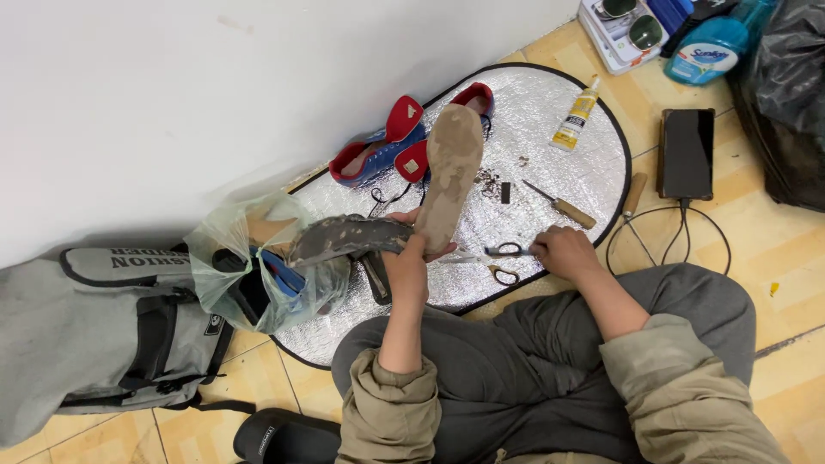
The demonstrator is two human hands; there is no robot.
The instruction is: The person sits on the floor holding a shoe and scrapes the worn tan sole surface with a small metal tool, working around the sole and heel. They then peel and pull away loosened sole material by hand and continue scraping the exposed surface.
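My left hand [407,262] grips a worn beige insole [449,172] standing upright, together with a dirty grey sole piece [348,236] that points left. My right hand [563,252] rests on the silver mat [550,185], its fingers touching the handles of a pair of scissors [501,258]. A blue and red shoe [387,150] lies behind the insole, by the wall.
A glue bottle [576,116], a wooden-handled knife [563,206], a second wooden handle [634,193] and a phone [686,153] on a cable lie to the right. A plastic bag [249,275] and grey backpack [94,326] sit left. A black slipper [284,436] lies near my knee.
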